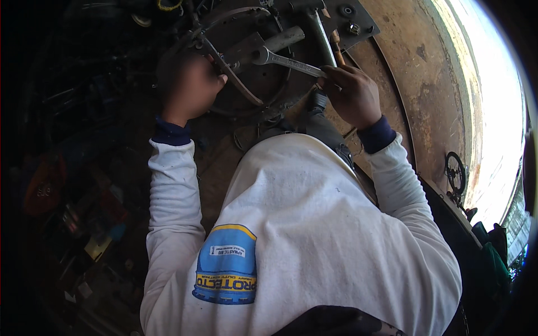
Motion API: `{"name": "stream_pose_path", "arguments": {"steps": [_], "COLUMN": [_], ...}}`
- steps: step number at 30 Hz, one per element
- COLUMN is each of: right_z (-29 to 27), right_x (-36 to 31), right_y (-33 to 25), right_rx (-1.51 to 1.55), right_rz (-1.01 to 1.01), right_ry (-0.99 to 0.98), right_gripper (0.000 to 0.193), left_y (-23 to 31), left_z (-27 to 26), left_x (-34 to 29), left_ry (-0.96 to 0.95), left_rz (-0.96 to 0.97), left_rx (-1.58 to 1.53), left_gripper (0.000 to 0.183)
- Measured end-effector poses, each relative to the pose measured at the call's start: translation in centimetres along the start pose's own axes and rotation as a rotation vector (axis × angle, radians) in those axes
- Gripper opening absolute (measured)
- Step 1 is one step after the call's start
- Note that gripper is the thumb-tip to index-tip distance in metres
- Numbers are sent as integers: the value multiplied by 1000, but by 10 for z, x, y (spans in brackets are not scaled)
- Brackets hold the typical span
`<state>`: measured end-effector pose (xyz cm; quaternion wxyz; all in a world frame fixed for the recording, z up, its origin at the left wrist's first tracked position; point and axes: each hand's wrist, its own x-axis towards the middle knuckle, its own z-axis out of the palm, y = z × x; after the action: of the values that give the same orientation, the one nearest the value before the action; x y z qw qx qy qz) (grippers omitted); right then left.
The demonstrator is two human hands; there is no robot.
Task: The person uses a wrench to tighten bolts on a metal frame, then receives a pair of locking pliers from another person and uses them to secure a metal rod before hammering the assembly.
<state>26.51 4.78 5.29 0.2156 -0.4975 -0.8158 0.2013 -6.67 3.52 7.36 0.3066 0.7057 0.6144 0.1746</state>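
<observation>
My right hand (pixel 352 94) is closed round the end of a silver wrench (pixel 297 65). The wrench's jaw end lies to the left, by a bolt-like metal part (pixel 237 66) on a dark metal assembly; whether it grips that part I cannot tell. My left hand (pixel 191 92) is at the left side of a curved metal strip (pixel 241 88), its thumb close to the strip. A blur covers most of that hand, so its fingers and anything in them are hidden. Just beyond the wrench lies a grey metal tube (pixel 284 39).
A shiny metal bar (pixel 320 36) and a wooden-handled tool (pixel 337 49) lie beyond my right hand. A metal plate (pixel 358 17) bears a nut and a round washer-like part. A small spoked wheel (pixel 455 173) is at the right. Dark clutter and an orange item (pixel 43 187) are at the left.
</observation>
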Motion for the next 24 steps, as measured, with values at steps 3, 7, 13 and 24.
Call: {"name": "stream_pose_path", "arguments": {"steps": [3,7,13,24], "right_z": [14,25,32,16], "right_x": [-22,-31,-36,22], "right_y": [-25,-45,-57,-15], "right_rx": [98,195,230,-22], "right_rz": [76,141,175,-176], "right_ry": [43,82,26,36], "right_gripper": [21,24,28,31], "left_y": [-1,2,2,0], "left_z": [1,-2,-1,0], "left_x": [0,2,3,-4], "left_ry": [46,21,27,-1], "left_rz": [40,48,61,-22], "left_rx": [-62,-38,-41,-10], "left_gripper": [30,31,31,40]}}
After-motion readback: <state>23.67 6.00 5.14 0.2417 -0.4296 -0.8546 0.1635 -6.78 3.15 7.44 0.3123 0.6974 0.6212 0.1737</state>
